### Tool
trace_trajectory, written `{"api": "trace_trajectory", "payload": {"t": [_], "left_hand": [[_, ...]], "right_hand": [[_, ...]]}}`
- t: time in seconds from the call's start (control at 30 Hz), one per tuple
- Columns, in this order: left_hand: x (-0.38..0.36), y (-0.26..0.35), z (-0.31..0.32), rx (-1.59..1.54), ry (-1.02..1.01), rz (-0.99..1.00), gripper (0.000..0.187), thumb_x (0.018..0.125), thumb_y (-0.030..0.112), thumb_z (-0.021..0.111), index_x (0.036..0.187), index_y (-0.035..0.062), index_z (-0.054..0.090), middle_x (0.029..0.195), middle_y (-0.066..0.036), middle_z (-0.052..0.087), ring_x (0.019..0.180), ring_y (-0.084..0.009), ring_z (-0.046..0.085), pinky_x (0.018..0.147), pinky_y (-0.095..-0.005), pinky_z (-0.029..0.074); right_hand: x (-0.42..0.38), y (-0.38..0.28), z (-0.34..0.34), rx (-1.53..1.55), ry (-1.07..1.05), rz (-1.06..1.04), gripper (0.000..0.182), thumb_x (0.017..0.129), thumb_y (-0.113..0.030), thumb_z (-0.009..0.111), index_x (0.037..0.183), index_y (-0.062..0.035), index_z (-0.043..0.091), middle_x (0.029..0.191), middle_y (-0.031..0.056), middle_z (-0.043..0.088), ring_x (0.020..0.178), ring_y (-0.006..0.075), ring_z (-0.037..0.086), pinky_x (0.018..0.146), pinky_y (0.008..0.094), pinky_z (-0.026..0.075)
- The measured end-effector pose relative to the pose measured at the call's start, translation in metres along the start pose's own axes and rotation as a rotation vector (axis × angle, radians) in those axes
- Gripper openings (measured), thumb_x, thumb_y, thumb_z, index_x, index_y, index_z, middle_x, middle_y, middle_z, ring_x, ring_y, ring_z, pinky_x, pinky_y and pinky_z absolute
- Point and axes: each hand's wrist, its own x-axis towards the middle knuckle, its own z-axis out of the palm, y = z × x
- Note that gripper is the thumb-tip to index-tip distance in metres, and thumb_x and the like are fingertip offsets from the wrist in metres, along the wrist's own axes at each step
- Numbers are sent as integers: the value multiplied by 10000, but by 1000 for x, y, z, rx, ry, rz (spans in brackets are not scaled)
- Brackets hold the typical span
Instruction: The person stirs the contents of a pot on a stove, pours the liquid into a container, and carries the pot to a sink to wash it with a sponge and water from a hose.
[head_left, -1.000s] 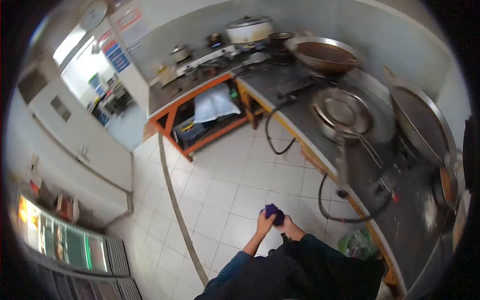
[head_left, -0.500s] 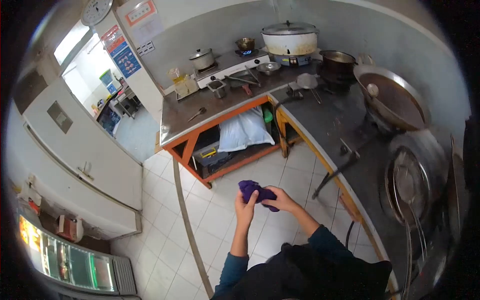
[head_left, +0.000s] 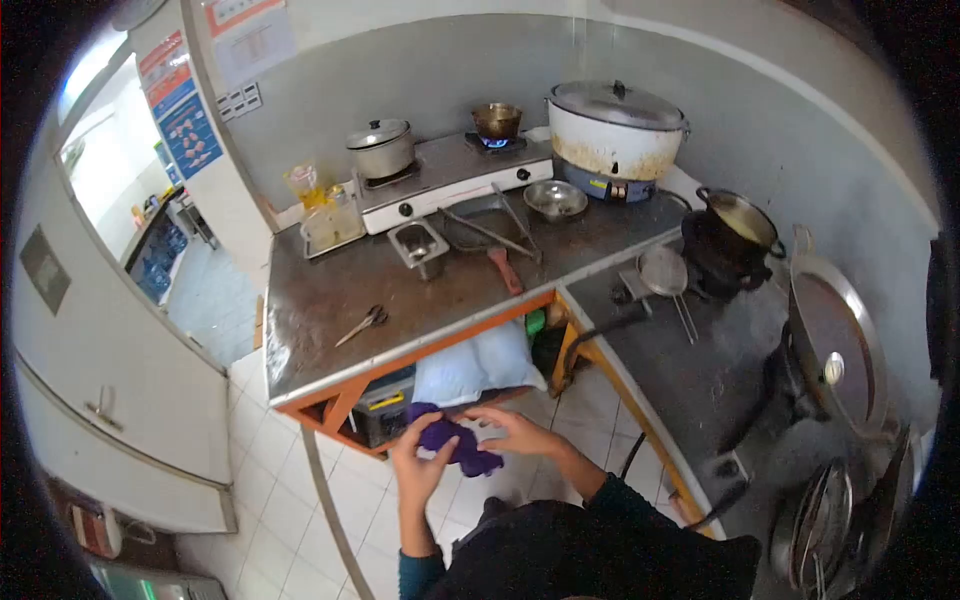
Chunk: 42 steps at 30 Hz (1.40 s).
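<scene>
A crumpled purple cloth (head_left: 462, 447) hangs in front of me above the tiled floor, just short of the orange-framed table. My left hand (head_left: 416, 468) is closed on its left end, thumb pressed over the front. My right hand (head_left: 522, 434) is beside the cloth's right side, fingers spread and stretched toward it. Scissors (head_left: 366, 324) lie on the metal tabletop (head_left: 310, 330) beyond the hands. Behind the cloth, a pale sack (head_left: 480, 365) rests on the shelf under the table.
A small pot (head_left: 497, 121) sits over a blue flame on the stove (head_left: 440, 175), beside a lidded pot (head_left: 382, 150). A large white cooker (head_left: 615, 135) fills the corner. Along the right counter are a strainer (head_left: 664, 271), a dark pot (head_left: 735, 230) and a large wok (head_left: 835, 330).
I have come closer to the table. The cloth is now held by my left hand, while my right hand has let go and opened.
</scene>
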Motion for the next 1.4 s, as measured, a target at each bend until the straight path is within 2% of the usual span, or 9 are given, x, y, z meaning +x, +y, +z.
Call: {"api": "trace_trajectory", "payload": {"t": [0.17, 0.37, 0.5, 0.67, 0.83, 0.97, 1.1, 1.27, 1.4], "left_hand": [[106, -17, -18, -186, 142, -108, 388, 576, -57, 654, 934, 10, 521, 893, -60, 535, 775, -120, 514, 698, -229, 414], [205, -47, -31, -34, 375, -162, 431, 535, -30, 625, 945, 33, 509, 930, -51, 487, 828, -148, 472, 712, -243, 406], [247, -64, -30, -46, 640, -244, 455, 482, -34, 646, 918, 6, 519, 949, -89, 498, 896, -177, 457, 826, -291, 338], [303, -65, -38, 170, 527, -195, 389, 621, -31, 643, 986, 24, 523, 1057, -115, 485, 911, -191, 480, 834, -309, 368], [338, -56, -35, 328, 642, -187, 375, 603, -24, 653, 955, -1, 527, 990, -106, 517, 858, -187, 494, 781, -286, 394], [349, -59, -44, 354, 656, -225, 372, 604, -4, 657, 954, 8, 529, 1014, -108, 497, 877, -187, 476, 789, -297, 383], [359, -60, -56, 337, 643, -191, 352, 625, 18, 654, 954, 9, 530, 1020, -125, 496, 903, -211, 472, 807, -305, 373], [376, -64, -83, 482, 715, -61, 479, 531, -30, 634, 990, -2, 501, 1010, -117, 490, 958, -198, 440, 858, -315, 323], [423, -32, -85, 495, 571, -1, 437, 580, -20, 641, 994, -8, 503, 992, -111, 524, 915, -184, 493, 809, -298, 388]], "right_hand": [[84, 46, -142, -258, 243, 364, 209, 736, -121, 574, 911, -10, 545, 811, 81, 562, 765, 154, 539, 670, 265, 439], [218, 168, -331, -753, 519, 217, 181, 738, -175, 566, 775, 2, 584, 638, 87, 570, 570, 158, 544, 539, 275, 434], [323, 275, -429, -1118, 498, 380, 246, 726, -233, 571, 800, 1, 586, 774, 134, 571, 705, 239, 553, 631, 345, 435], [435, 360, -480, -1402, 254, 694, 254, 710, -278, 584, 768, -31, 591, 882, 142, 534, 832, 258, 515, 751, 405, 384], [463, 420, -496, -1681, -64, 693, 216, 750, -266, 523, 709, -63, 583, 687, 74, 568, 734, 256, 539, 678, 410, 375], [450, 416, -510, -1089, 298, 783, 415, 795, -399, 414, 878, -17, 554, 945, 158, 541, 878, 307, 502, 752, 446, 359], [453, 416, -521, -1167, 114, 911, 549, 798, -494, 339, 946, -3, 534, 952, 177, 536, 836, 304, 518, 694, 405, 403], [483, 191, -379, -488, -98, 423, 425, 781, -397, 448, 817, 6, 578, 810, 196, 552, 801, 278, 538, 670, 365, 411], [477, 109, -237, -144, -486, -93, 596, 690, -329, 617, 1145, -22, 385, 1091, 135, 452, 923, 213, 470, 784, 313, 379]]}}
